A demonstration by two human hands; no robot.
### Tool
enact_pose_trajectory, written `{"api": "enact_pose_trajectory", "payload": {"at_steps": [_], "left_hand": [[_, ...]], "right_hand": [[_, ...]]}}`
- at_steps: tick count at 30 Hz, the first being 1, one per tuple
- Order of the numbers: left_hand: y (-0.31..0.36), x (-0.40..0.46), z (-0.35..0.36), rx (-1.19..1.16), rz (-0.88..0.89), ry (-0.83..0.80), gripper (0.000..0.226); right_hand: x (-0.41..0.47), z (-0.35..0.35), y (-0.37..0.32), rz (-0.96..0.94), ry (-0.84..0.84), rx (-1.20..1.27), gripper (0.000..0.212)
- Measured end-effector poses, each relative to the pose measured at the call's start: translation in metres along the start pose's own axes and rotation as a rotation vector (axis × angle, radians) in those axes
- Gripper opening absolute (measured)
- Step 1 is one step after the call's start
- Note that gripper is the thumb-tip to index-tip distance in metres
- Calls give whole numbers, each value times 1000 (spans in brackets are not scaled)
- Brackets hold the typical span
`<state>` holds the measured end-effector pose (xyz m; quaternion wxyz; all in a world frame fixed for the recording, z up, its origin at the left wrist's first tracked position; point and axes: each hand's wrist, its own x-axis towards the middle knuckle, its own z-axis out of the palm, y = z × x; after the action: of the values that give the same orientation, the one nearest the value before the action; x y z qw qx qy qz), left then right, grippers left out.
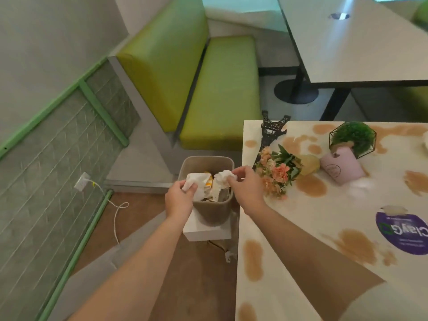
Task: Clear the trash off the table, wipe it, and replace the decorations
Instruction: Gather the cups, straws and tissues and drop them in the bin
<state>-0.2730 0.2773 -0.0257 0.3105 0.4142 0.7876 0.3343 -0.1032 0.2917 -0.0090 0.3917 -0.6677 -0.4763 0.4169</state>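
Both hands are hanging right above the bin (209, 210), which is standing just left of the worktop (301, 228). The left hand (179, 198) is gripping a white wrapper (193, 180) in curled fingers; the right hand (246, 189) is pinching a crumpled tissue (223, 176). Both scraps are lying straight over the bin's mouth, so letting go looks like the next move. Beyond, the toppled decorations (301, 163) are lying on the stained worktop.

Crumpled paper (215, 188) crowds the bin (208, 212) mouth; toppled flowers (278, 170), pink pot (342, 167) and tower (271, 133) block the surface's (289, 228) far edge.
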Motion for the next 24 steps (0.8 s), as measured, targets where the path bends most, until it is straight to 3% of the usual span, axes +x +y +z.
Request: {"api": "enact_pose_trajectory", "payload": {"at_steps": [4,7,10,13,17,20,24], "left_hand": [[-10,25,1,34,48,-10,30],[-13,40,6,-45,42,-31,27],[-15,52,16,45,81,-52,24],[-18,61,25,183,130,-95,17],[-26,64,34,464,81,-275,40],[-17,51,39,474,138,-282,42],[10,22,45,313,269,-196,23]], "right_hand": [[23,29,8,33,-35,-66,14],[34,44,17,96,-128,-157,34],[37,48,25,107,-133,-177,41],[35,43,31,105,-110,-166,38],[29,29,38,131,-99,-119,31],[23,12,42,141,-104,-107,21],[9,-18,45,145,-98,-62,18]]}}
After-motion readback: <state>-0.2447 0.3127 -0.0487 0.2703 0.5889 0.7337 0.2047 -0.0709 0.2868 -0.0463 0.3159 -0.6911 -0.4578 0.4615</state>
